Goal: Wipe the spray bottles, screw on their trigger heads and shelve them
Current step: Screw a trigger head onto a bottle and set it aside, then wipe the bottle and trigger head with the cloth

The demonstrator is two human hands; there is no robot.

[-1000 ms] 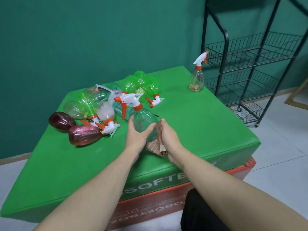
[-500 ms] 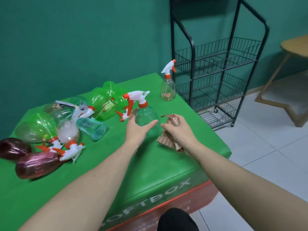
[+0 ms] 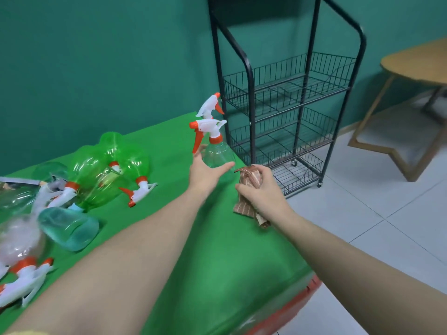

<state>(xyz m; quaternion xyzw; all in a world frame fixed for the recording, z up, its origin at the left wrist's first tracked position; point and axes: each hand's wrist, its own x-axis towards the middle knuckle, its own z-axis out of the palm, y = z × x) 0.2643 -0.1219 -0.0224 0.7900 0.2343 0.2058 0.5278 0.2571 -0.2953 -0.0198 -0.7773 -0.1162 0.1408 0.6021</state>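
Green padded table [image 3: 217, 262], wire shelf [image 3: 290, 112] upper right.
Mid-frame, left hand [image 3: 205, 172] grips a capped clear bottle [image 3: 217, 153]; right hand [image 3: 263, 189] clutches a cloth [image 3: 251, 177]. Shelving likely follows, needing a rightward reach.

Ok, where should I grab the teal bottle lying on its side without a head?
Take the teal bottle round its wide body, coming down from above. It lies on the green table, body free; its neck points into the pile of green bottles. The left hand is nearer, but holds the clear bottle.
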